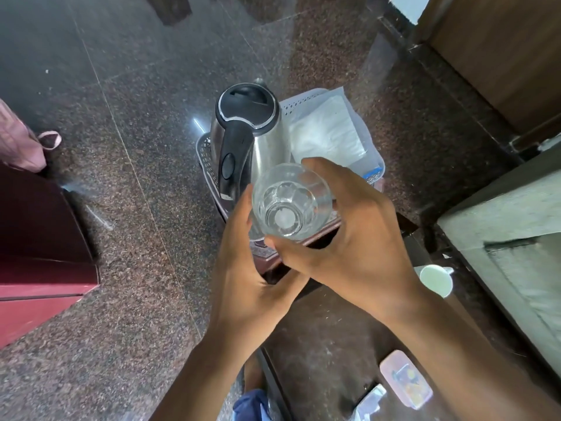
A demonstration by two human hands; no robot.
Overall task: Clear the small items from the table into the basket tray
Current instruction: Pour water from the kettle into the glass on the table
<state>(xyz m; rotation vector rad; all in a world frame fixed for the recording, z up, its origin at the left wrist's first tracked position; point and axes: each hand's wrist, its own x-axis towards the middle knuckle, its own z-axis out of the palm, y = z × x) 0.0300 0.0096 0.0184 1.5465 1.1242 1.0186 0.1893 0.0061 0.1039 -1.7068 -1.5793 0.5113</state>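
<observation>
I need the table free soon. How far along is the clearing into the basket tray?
Done: the basket tray already holds the kettle and a white packet.
In hand: both the left hand and right hand hold a clear glass above the tray.
Left: a white cup and a small plastic box sit on the table.

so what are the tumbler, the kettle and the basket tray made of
Tumbler: clear glass by the look, see-through with a thick moulded base. Kettle: shiny brushed metal body, probably steel, with black plastic lid and handle. Basket tray: pale plastic, perforated lattice walls.
</observation>
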